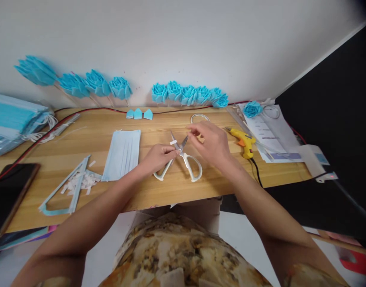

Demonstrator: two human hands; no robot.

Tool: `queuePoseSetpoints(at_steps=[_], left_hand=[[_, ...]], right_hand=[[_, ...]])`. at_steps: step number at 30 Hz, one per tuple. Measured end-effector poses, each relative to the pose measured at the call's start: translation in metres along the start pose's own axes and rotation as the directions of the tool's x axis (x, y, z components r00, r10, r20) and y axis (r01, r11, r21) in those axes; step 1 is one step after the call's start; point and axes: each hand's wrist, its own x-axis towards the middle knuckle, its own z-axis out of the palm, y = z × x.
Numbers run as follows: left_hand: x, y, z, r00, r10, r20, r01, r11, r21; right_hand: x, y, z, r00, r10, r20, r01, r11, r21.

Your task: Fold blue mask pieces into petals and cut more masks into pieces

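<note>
White-handled scissors [188,165] lie spread apart over the table, pinched near the pivot by my left hand [160,158]. A small white strip [173,142] clings to the left blade. Beside the tip of the other blade is my right hand [209,141], its thumb and fingertips drawn together; whatever they pinch is too small to make out. To the left of my left hand a pale blue face mask [122,155] rests flat. A roll of clear tape [200,117] sits just behind my right hand, partly covered by it.
Blue flowers [188,95] on sticks lean along the wall. Three blue petals [137,114] lie before them. A yellow glue gun [244,142] and papers [265,131] are at right. White scraps [83,181], a phone [12,195] and a bagged mask stack [15,119] occupy the left.
</note>
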Motion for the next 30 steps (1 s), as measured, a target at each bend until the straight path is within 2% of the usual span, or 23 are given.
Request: queuePoseSetpoints(at_steps=[2, 5, 9, 16, 21, 24, 28, 30], left_hand=[[-0.001, 0.0, 0.0, 1.0, 0.009, -0.009, -0.009, 1.0, -0.002], [-0.001, 0.0, 0.001, 1.0, 0.018, -0.022, -0.018, 1.0, -0.012], [0.0, 0.0, 0.001, 1.0, -0.003, -0.03, 0.003, 1.0, -0.013], [0.0, 0.004, 0.002, 0.998, -0.049, -0.037, 0.05, 0.998, 0.034], [-0.001, 0.007, 0.001, 0.999, -0.029, -0.033, 0.03, 0.999, 0.029], [-0.002, 0.005, 0.001, 1.0, -0.01, -0.029, 0.011, 1.0, 0.03], [-0.002, 0.002, 0.0, 1.0, -0.008, -0.03, 0.008, 1.0, 0.022], [-0.002, 0.001, 0.0, 1.0, -0.015, -0.023, 0.015, 1.0, 0.014]], right_hand=[[0.001, -0.02, -0.002, 0.989, -0.126, 0.072, 0.128, 0.991, -0.027], [0.002, -0.031, 0.001, 0.961, -0.221, 0.166, 0.237, 0.968, -0.085], [0.005, -0.03, 0.006, 0.932, -0.268, 0.243, 0.311, 0.937, -0.159], [0.007, -0.034, 0.009, 0.914, -0.293, 0.279, 0.361, 0.902, -0.235], [0.003, -0.034, 0.011, 0.939, -0.242, 0.246, 0.301, 0.923, -0.238], [0.001, -0.034, 0.011, 0.962, -0.19, 0.196, 0.225, 0.958, -0.177], [0.001, -0.034, 0.012, 0.982, -0.032, 0.186, 0.031, 0.999, 0.01], [0.0, -0.033, 0.014, 0.978, 0.074, 0.193, -0.104, 0.983, 0.149]])
